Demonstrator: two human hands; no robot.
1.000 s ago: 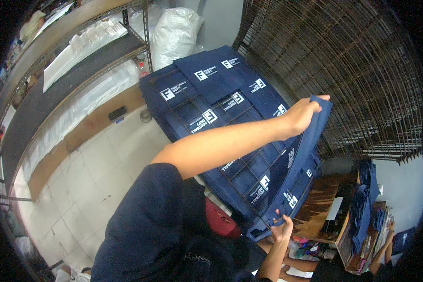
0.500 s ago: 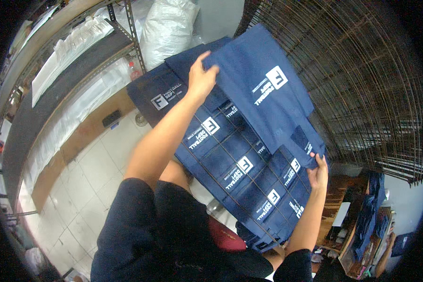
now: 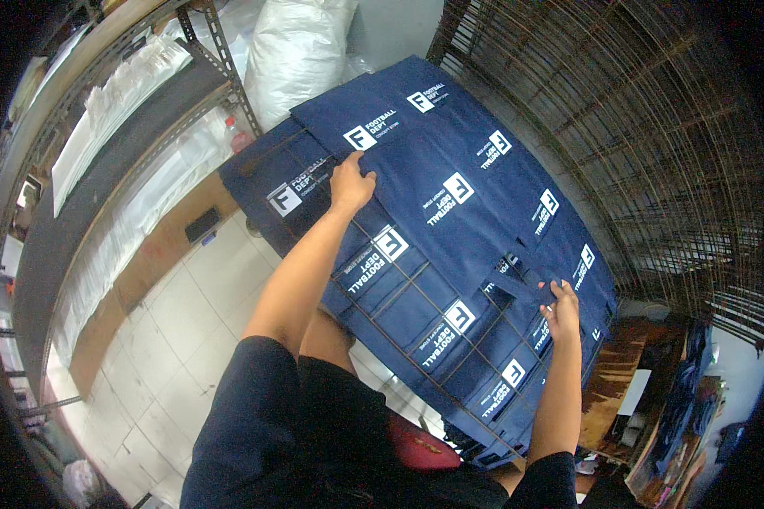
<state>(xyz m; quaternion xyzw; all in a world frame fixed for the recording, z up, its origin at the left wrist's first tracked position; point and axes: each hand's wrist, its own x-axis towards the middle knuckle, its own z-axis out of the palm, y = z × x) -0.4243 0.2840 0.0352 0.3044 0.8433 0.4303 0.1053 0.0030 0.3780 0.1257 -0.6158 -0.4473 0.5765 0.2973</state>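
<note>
- Plainly biggest, a stack of wire racks (image 3: 620, 127) fills the upper right.
- A shelf unit (image 3: 136, 153) stands at the left.
- Navy cloth pieces (image 3: 399, 178) with white prints lie in the middle, in front of the person, the upper ones overlapping others crossed by a wire grid (image 3: 410, 278).
- A white sack (image 3: 301, 64) stands behind their far left corner.
- The left hand (image 3: 352, 182), released with its forefinger outstretched, is at the upper pieces' left edge.
- The right hand (image 3: 560, 310), fingers loosely curled, is over the near right part; its grip I cannot tell.
</note>
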